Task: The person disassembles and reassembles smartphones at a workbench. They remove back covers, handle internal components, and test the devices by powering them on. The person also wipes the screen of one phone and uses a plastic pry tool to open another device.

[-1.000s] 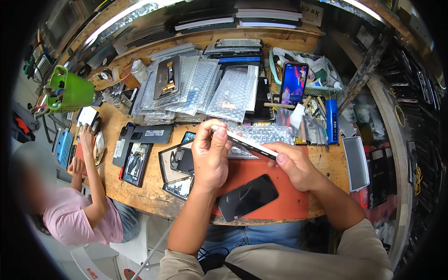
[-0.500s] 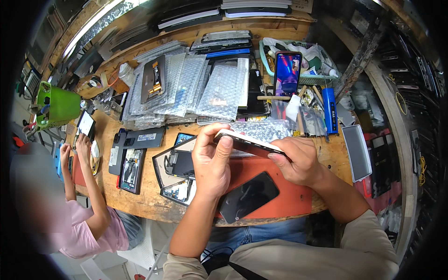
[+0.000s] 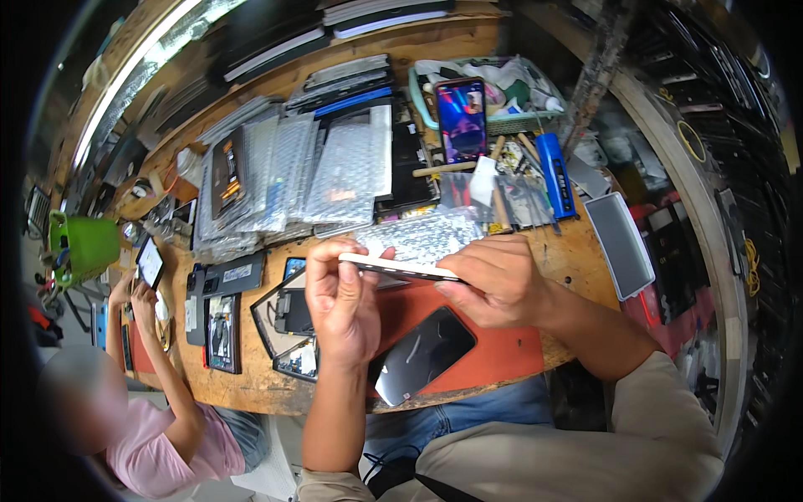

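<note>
Both hands meet over the near edge of the wooden workbench, sharing one thin phone seen edge-on, held level between them. The left hand is raised with its back to the camera, thumb and curled fingers pinching the phone's left end from above. The right hand grips the right end, fingers pressed together along the top edge and the thumb tucked underneath. The phone thus spans the gap between the two hands, clear of the bench.

Directly below the hands lies an orange work mat, and on it, just under the left wrist, rests a dark glossy screen panel, tilted diagonally. To the left of the left hand sit several dark phone parts in a loose cluster. Beyond the hands, farther up the bench, bubble-wrap sleeves lie stacked, and past the right hand a lit phone stands propped against a green basket. A blue tool lies beside it. Far to the left, another person in a pink shirt holds a small phone up.
</note>
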Demonstrator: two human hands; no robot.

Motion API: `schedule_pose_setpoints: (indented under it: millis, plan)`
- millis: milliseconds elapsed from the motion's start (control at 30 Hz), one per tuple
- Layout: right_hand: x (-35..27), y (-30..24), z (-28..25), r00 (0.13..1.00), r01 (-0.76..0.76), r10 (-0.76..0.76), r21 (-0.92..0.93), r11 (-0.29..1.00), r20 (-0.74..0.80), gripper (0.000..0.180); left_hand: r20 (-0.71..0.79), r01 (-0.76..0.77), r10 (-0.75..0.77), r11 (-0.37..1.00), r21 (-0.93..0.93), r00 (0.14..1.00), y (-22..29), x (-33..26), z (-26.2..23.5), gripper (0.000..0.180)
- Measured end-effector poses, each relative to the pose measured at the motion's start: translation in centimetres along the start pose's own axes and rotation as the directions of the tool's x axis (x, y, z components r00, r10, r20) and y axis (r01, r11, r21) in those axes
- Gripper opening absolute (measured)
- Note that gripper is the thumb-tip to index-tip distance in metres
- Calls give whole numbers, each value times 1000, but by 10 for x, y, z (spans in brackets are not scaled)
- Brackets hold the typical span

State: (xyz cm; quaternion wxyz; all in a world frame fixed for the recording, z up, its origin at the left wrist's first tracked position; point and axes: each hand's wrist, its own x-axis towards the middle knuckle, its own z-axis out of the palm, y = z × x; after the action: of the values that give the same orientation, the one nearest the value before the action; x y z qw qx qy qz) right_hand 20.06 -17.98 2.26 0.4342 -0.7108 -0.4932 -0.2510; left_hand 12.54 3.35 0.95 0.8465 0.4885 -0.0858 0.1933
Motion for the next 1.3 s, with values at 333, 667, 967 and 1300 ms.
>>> schedule_pose_setpoints:
  millis: [333,667,967,1300]
  plan:
    - [5,9,-23,986,-68,68,-6,998,151,20,-100,117,-76,857,502,992,14,4,0,20]
    - [8,27,-68,747,-235,224,-67,970,626,32,35,217,-369,619,755,929,17,2,1,13]
    - [3,-1,-28,851,-88,75,0,996,520,22,51,76,-317,376,924,947,55,-5,2,13]
    - [-2,-7,-25,862,-54,78,-63,997,500,16,623,-670,249,217,710,741,143,2,104,32]
